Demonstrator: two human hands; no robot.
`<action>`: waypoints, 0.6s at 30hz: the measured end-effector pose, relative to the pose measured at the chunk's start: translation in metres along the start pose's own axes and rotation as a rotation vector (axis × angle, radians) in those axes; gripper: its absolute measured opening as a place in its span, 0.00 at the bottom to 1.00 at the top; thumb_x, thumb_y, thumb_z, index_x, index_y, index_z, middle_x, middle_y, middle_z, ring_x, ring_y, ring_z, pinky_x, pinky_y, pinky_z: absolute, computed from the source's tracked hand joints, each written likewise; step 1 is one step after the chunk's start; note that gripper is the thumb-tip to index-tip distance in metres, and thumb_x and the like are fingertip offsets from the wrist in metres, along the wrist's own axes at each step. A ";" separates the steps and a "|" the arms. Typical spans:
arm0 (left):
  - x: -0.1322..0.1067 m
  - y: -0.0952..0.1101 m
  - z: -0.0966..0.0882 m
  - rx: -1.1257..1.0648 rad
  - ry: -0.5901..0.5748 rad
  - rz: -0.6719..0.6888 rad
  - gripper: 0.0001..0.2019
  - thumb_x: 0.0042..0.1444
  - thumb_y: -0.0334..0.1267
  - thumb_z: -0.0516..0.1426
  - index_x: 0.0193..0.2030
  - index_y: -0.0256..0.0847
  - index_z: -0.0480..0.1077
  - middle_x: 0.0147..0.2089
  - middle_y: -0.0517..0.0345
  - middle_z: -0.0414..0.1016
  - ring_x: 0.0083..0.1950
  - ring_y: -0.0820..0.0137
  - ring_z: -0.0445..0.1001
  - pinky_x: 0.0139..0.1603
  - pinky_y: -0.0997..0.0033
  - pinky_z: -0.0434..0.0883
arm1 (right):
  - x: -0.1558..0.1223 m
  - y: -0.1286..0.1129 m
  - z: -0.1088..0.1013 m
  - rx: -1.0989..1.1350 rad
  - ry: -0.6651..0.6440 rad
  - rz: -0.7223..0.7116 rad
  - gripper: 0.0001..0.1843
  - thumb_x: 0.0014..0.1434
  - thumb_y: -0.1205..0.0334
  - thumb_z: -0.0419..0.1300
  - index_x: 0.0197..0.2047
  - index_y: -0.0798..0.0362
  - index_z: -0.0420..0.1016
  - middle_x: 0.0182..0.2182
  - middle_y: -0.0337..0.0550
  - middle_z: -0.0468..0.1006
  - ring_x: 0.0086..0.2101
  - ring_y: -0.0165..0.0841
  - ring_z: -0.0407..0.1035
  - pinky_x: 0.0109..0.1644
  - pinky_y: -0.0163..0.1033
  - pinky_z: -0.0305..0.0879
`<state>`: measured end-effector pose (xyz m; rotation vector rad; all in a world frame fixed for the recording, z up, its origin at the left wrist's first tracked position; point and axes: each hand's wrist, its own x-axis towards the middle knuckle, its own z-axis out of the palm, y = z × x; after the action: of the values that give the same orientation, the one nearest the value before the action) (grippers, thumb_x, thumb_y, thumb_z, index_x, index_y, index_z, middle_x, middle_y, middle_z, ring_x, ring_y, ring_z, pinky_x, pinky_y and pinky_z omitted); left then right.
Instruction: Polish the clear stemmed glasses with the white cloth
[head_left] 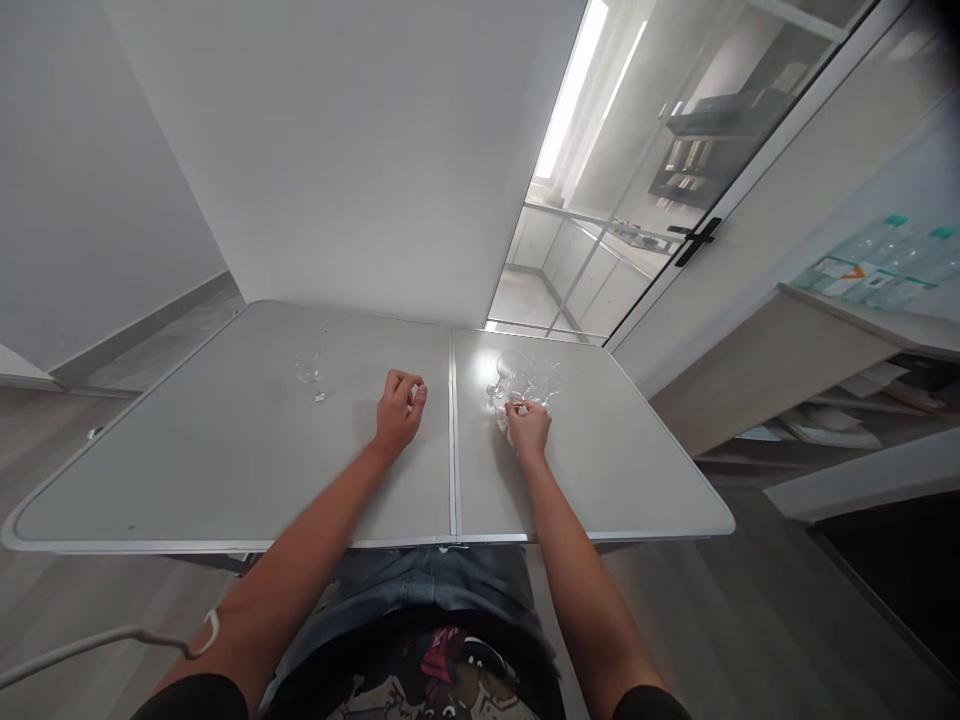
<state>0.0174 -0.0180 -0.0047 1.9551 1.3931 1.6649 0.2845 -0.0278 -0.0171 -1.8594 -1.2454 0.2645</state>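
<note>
My right hand (pixel 529 426) rests on the right half of a grey folding table (pixel 225 470), its fingers closed round a clear glass (pixel 507 428) in a cluster of clear stemmed glasses (pixel 525 378). My left hand (pixel 400 408) lies on the left half near the table's middle seam, fingers loosely curled with nothing in them. Further left stands a lone small clear glass (pixel 310 372), apart from both hands.
A white wall stands behind the table, and a glass door (pixel 660 180) with a black handle is at the back right. A wooden shelf unit (pixel 825 370) with water bottles stands to the right. A white cable (pixel 112 640) hangs at the lower left.
</note>
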 end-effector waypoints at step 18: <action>0.005 0.010 -0.023 0.146 0.034 0.204 0.16 0.69 0.42 0.49 0.29 0.43 0.67 0.24 0.60 0.63 0.25 0.72 0.61 0.29 0.69 0.57 | 0.011 0.012 0.018 0.009 0.014 0.000 0.20 0.57 0.47 0.57 0.39 0.52 0.83 0.28 0.46 0.82 0.31 0.39 0.71 0.39 0.38 0.64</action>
<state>0.0016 -0.0285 0.0128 2.2267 1.4047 1.7327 0.2868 -0.0105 -0.0344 -1.8500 -1.2329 0.2565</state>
